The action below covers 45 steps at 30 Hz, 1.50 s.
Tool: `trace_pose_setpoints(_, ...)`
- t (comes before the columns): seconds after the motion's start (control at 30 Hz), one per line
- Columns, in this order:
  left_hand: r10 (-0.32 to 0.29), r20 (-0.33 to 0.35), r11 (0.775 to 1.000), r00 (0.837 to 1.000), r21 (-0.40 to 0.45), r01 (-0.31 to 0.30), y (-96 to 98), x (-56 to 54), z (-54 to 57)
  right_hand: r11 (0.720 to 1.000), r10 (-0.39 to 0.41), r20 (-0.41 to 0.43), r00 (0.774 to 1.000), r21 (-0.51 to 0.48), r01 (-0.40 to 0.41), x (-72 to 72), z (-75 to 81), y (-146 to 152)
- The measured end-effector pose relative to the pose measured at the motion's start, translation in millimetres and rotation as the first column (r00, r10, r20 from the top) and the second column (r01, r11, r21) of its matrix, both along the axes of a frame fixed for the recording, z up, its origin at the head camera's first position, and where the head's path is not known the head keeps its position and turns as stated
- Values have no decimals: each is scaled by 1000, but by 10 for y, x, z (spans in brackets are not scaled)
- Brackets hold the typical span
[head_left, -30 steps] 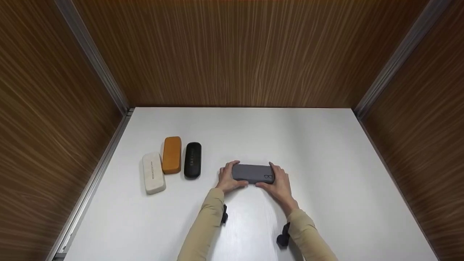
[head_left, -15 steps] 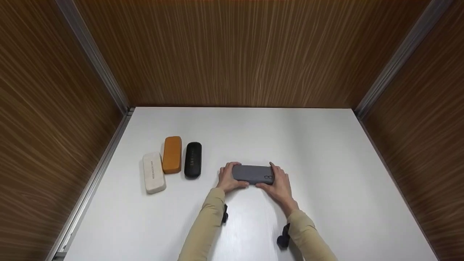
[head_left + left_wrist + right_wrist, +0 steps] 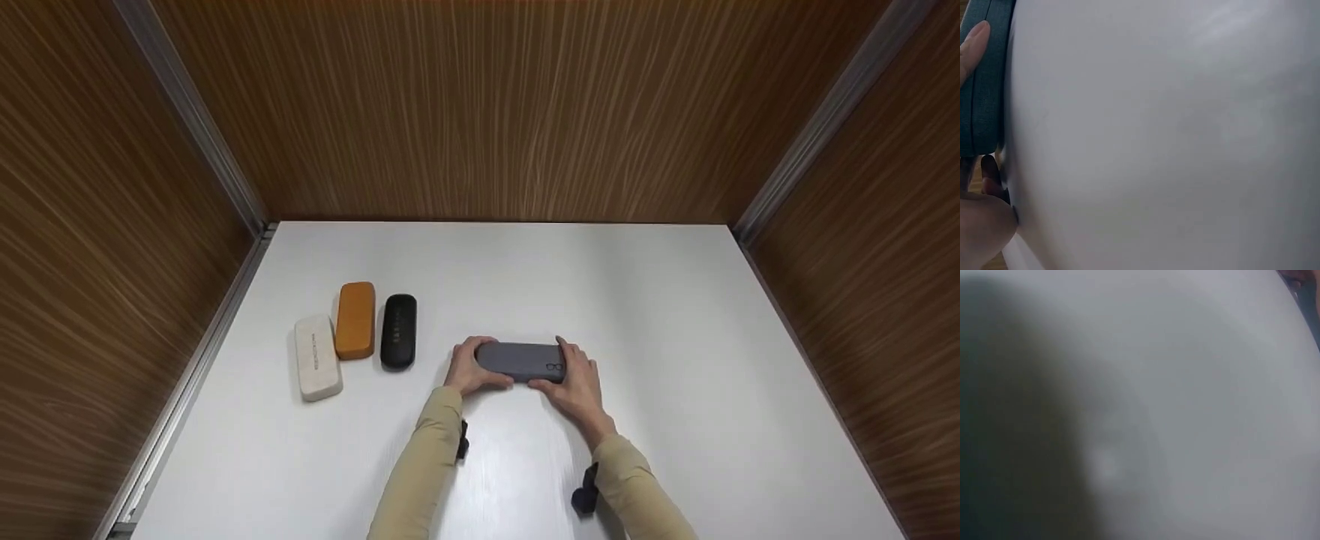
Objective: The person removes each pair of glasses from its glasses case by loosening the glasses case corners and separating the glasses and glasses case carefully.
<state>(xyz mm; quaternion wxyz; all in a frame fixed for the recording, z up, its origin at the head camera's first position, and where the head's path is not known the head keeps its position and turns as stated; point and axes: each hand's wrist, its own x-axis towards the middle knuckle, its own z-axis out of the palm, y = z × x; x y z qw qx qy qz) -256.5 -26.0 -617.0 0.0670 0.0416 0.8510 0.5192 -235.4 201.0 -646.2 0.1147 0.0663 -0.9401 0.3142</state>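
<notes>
In the head view a grey glasses case (image 3: 517, 361) with a small spectacles mark lies crosswise near the middle of the table. My left hand (image 3: 468, 369) grips its left end, thumb along the near side and fingers at the far side. The right hand (image 3: 579, 381) holds the opposite end in the same manner. Seen from the left wrist, the case (image 3: 987, 95) looks blue-green, has a seam along its side, and my thumb (image 3: 974, 48) presses on it. In the right wrist view only a sliver of that hand and the case shows at the top right corner.
To the left lie three more glasses cases: a black one (image 3: 399, 331), an orange one (image 3: 355, 321) and a cream one (image 3: 318, 358). The last two touch or nearly touch. Wood-grain panels (image 3: 495, 112) enclose the white table (image 3: 675, 315) at the back and sides.
The grey glasses case has shifted very slightly left and nearer, with both hands still holding its ends. The other cases stay where they were.
</notes>
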Motion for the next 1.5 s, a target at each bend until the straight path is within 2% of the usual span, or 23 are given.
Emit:
trace_pose_setpoints(0.33, -56, -81, 994, 995, -98, 48, -23, -64, -1, 1000, -11, -19, 1000, -19, 11, 7, -9, 21)
trace_pose_setpoints(0.63, -94, -20, 977, 995, -194, 88, -67, -196, 143, 998, -34, 52, 998, -42, 36, 5, 14, 14)
trace_pose_setpoints(0.9, -100, 125, 978, 987, -170, 120, -88, -317, 313, 996, -37, 66, 997, -76, 42, 19, 25, -4)
trace_pose_setpoints(1.17, -97, 250, 983, 963, -128, 132, -106, -414, 406, 997, -23, 16, 1000, -72, 24, 27, 3, -11)
trace_pose_setpoints(1.23, -86, 273, 988, 958, -98, 117, -111, -424, 412, 997, -18, -7, 1000, -73, 17, 27, -1, -9)
trace_pose_setpoints(1.33, -46, 287, 997, 957, -42, 60, -120, -422, 400, 997, -7, -38, 999, -80, 4, 24, -11, 0)
trace_pose_setpoints(1.5, 0, 283, 999, 959, 45, -14, -103, -392, 349, 996, 6, -68, 998, -89, -12, 22, -28, 15)
